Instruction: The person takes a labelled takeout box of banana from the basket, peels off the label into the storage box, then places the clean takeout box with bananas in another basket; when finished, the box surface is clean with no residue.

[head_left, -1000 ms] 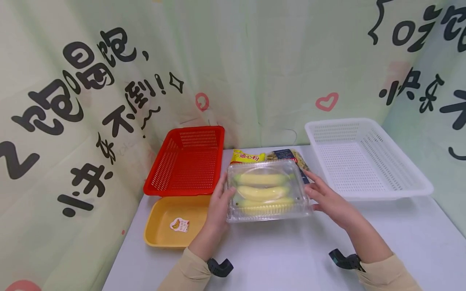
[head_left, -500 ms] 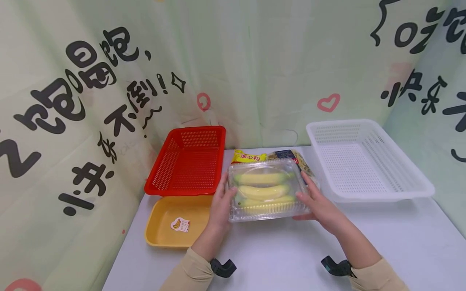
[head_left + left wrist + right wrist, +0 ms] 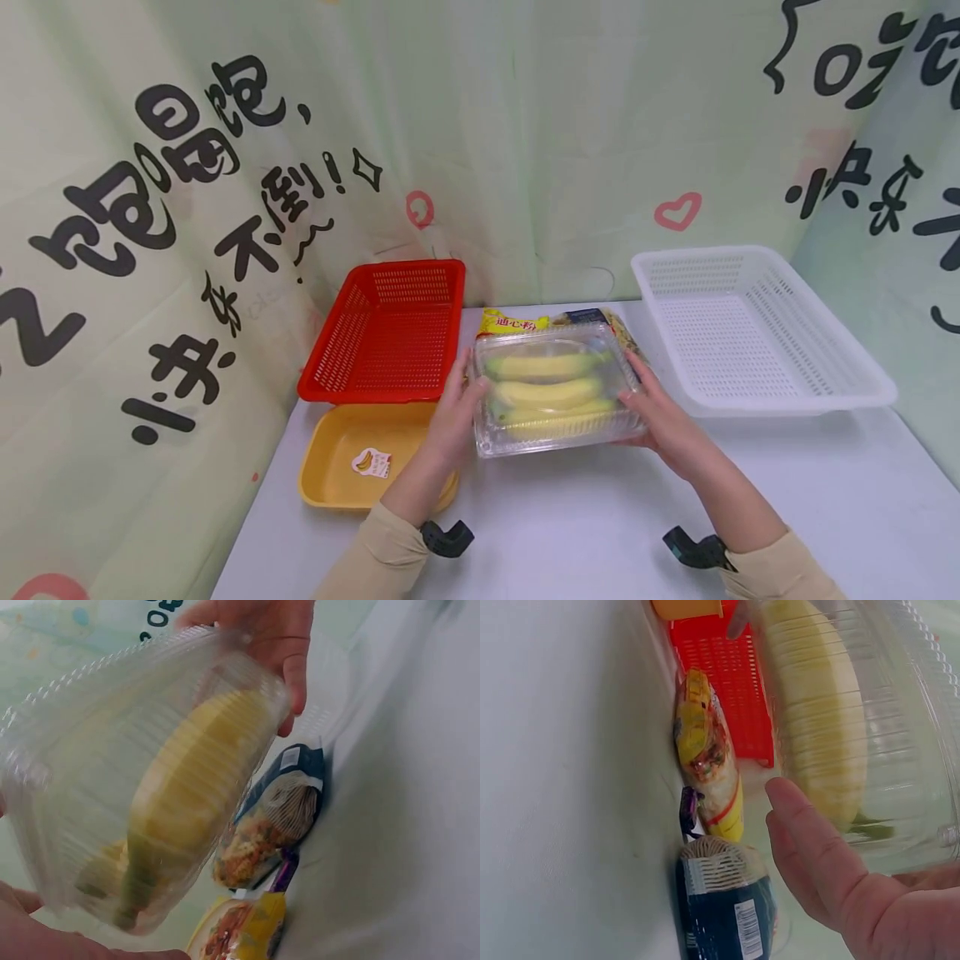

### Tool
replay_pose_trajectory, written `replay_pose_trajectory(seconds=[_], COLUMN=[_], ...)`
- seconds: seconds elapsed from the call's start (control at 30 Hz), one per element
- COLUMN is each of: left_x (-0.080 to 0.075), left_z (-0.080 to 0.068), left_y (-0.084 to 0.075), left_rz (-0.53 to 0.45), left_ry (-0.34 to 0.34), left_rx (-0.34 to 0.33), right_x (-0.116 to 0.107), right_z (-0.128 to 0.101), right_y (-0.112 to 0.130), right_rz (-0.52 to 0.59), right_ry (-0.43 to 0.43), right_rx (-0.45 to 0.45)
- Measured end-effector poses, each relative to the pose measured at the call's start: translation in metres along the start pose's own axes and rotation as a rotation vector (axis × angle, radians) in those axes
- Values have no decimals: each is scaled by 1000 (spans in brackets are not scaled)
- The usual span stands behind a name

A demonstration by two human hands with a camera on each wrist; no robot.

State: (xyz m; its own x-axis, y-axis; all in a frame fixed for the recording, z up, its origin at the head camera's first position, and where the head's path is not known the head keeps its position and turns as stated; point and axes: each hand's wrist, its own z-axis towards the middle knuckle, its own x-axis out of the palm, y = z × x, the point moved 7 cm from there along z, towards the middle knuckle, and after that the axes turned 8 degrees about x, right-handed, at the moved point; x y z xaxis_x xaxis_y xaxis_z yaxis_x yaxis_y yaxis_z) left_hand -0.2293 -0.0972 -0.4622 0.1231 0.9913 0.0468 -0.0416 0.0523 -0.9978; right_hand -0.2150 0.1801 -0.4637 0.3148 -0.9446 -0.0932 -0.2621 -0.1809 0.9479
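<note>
Your left hand (image 3: pixel 452 412) and right hand (image 3: pixel 663 417) now clamp the clear banana box (image 3: pixel 555 387) from both short sides, fingers curled on its edges. Compared with half a second ago, the box is tilted and a little raised off the white table (image 3: pixel 600 533), so it seems you are lifting it. Behind it lie the yellow pasta bag (image 3: pixel 513 322) and the dark noodle bag (image 3: pixel 724 907); the red basket (image 3: pixel 390 333) and yellow tray (image 3: pixel 337 458) are left, the white basket (image 3: pixel 750 325) right.

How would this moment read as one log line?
left hand: holds banana box | right hand: holds banana box | box: above table
</note>
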Motion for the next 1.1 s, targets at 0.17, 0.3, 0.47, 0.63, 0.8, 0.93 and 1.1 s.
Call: replay_pose_trajectory(seconds=[0.17, 0.3, 0.47, 0.63, 0.8, 0.93, 1.1], left_x=[-13, -20, -22, -15, -10, -10, -10], left_z=[13, 27, 42, 48, 51, 52, 53], left_y=[-13, -19, -17, -16, -13, -10, -6], left_rz=[74, 146, 220, 218, 202, 208, 205], left_ry=[27, 97, 211, 363, 440, 440, 448], left_rx=[8, -33, -112, -140, -165, -169, -139], right_x=[-4, -5, -4, -2, -2, -2, -3], right_z=[-1, -2, -4, -5, -5, -5, -5], right_y=[1, 2, 2, 3, 4, 5, 4], right_rz=[6, -4, -31, -54, -65, -72, -84], right_ry=[0, 3, 8, 15, 12, 9, 6], right_rx=[-4, -10, -24, -29, -15, -11, -6])
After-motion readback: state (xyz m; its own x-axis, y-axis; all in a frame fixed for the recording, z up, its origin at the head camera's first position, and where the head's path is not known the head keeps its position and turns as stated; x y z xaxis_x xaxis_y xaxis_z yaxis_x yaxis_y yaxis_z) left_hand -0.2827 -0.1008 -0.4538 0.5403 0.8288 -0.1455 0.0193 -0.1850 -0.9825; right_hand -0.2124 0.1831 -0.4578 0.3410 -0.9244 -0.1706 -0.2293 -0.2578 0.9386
